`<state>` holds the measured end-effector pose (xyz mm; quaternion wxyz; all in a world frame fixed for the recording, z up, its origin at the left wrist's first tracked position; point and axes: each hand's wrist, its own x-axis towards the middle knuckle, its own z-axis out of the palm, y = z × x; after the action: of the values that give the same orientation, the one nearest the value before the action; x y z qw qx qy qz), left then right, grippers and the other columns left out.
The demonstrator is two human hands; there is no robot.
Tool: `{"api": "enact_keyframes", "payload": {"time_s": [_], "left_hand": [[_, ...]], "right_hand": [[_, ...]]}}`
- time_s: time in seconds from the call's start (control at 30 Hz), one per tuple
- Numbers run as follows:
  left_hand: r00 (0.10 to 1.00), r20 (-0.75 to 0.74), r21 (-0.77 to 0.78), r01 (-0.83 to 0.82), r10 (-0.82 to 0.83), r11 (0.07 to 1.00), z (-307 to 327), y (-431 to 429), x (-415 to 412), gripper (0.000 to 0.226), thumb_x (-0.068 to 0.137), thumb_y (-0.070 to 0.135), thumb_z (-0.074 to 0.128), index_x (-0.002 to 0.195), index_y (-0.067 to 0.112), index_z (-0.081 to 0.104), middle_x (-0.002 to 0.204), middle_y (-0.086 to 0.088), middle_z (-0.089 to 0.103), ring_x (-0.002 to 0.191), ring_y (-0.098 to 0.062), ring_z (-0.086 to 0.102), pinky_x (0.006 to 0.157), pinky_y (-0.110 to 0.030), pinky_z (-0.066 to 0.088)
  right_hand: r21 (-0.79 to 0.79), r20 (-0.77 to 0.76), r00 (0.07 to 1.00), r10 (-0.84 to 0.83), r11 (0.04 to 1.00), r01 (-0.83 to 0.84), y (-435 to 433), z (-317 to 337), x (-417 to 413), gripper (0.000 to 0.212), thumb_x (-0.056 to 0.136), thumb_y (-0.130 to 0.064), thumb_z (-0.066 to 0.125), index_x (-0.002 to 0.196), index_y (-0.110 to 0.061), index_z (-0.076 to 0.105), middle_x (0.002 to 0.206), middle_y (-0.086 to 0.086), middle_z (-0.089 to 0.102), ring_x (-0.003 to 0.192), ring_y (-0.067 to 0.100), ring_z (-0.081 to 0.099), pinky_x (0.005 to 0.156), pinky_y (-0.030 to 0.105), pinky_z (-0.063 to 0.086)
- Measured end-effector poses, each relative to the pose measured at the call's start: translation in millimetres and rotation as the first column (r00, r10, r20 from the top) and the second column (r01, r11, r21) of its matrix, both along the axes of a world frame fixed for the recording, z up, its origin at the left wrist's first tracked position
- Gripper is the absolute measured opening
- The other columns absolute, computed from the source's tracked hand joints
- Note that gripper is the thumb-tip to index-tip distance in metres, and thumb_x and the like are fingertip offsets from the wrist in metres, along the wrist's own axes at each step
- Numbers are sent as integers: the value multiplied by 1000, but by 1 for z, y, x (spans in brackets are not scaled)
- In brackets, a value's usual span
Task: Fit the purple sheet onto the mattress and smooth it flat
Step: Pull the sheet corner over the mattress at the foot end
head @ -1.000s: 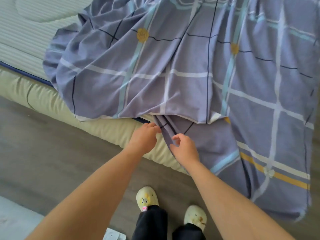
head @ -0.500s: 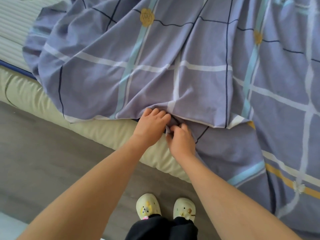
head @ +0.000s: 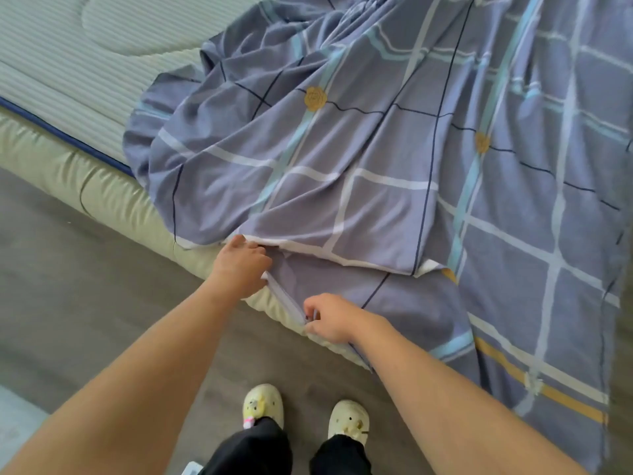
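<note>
Mattress (head: 85, 80) lies uncovered on the left, its striped quilted top and cream padded side open to view, so by my reading the fitting is at an early stage. Just right of that bare stretch the purple sheet (head: 376, 149) lies bunched in deep folds on top. It spills over the near edge and hangs toward the floor on the far right.

The left hand (head: 239, 265) sits at the mattress edge where the top fold ends, fingers curled onto the cloth. It seems to anchor the bundle so it does not slide. Below and to its right, the right hand (head: 330, 318) pinches the pale hem (head: 286, 298) between thumb and fingertips, and the hem runs straight between the two hands. That hold probably serves to find and open out the edge that must wrap the mattress side. Thin, loose cloth like this will likely drag and crease unless it is pulled evenly.

Grey wood-look floor (head: 85, 286) runs along the bed, and pale slippers (head: 263, 402) stand on it just short of the mattress side.
</note>
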<state>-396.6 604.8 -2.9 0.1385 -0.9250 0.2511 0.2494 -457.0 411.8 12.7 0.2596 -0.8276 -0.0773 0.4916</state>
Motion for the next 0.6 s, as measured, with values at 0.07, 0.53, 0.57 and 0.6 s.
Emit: {"api": "enact_keyframes", "payload": {"time_s": [0.07,0.53,0.57,0.6], "left_hand": [[998,58,-18,-9,10,1000,4,11,10,24,94,37,47,113,33,61,114,14,60,121,-10,48,104,-29,25],[967,-254,-374,-73,-27,924,41,76,24,29,89,38,48,104,25,69,111,0,67,108,-23,57,75,-25,29],[961,-275,-371,-71,-36,926,41,86,24,29,85,43,51,97,26,70,106,1,67,105,-22,57,74,-24,28],[958,-279,-371,-52,-58,927,42,98,26,32,80,50,52,90,26,70,102,1,67,103,-20,56,75,-24,29]], "right_hand": [[-56,-14,999,49,997,-50,-2,8,10,9,90,-25,57,86,-19,51,102,6,60,93,28,57,83,39,49],[-89,154,948,-279,951,295,131,23,46,26,78,-34,60,57,-21,52,62,0,58,70,25,56,58,34,42],[-104,104,960,-258,958,269,138,23,44,36,79,-33,60,49,-19,45,52,-2,49,63,23,50,55,32,37],[-121,59,967,-248,960,254,146,26,43,43,81,-31,62,46,-18,41,49,-2,43,58,19,45,55,31,34]]}}
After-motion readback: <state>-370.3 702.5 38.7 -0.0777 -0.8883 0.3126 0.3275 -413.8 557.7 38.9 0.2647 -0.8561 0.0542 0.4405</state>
